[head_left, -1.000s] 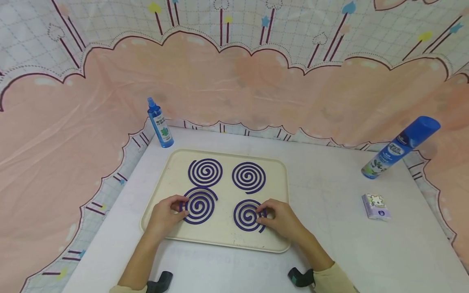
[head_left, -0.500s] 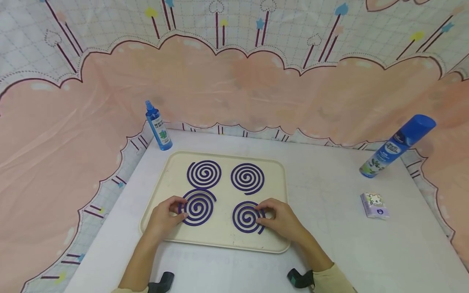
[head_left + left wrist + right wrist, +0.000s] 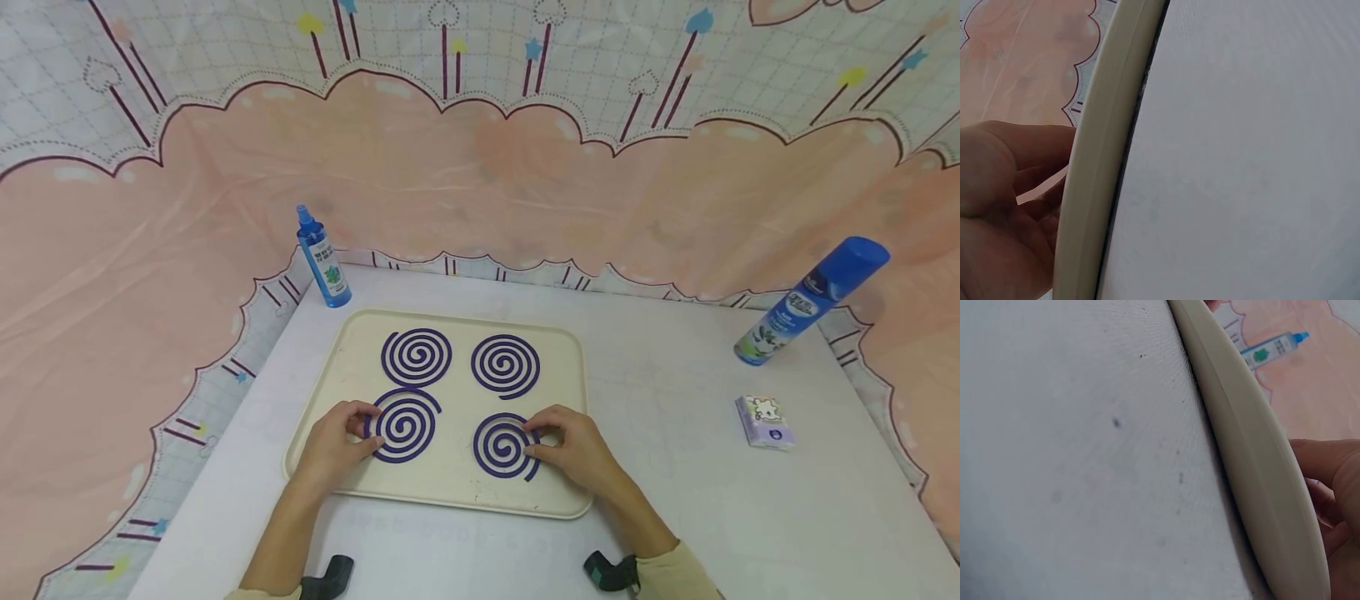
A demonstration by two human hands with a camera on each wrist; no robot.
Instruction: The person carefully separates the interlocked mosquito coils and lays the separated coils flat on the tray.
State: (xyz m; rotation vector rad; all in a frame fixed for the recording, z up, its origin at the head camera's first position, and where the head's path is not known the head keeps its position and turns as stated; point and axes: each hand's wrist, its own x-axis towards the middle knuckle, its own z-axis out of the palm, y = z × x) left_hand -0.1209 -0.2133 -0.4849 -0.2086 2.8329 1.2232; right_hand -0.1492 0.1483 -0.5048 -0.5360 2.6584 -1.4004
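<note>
Purple mosquito coils lie in two rows on a cream tray. My left hand pinches the outer left edge of the near-left coil between thumb and fingers. On the other side, my right hand holds the right edge of the near-right coil in the same way. Behind them lie the far-left coil, which touches the near-left one, and the far-right coil. In both wrist views the tray's rim hides the fingertips and the coils.
A blue spray bottle stands behind the tray's left corner. To the right are a blue aerosol can and a small purple-and-white box. A patterned cloth hangs behind the white table.
The head view has shifted slightly. Both hands keep their hold on the two near coils, and the coils stay in place on the tray.
</note>
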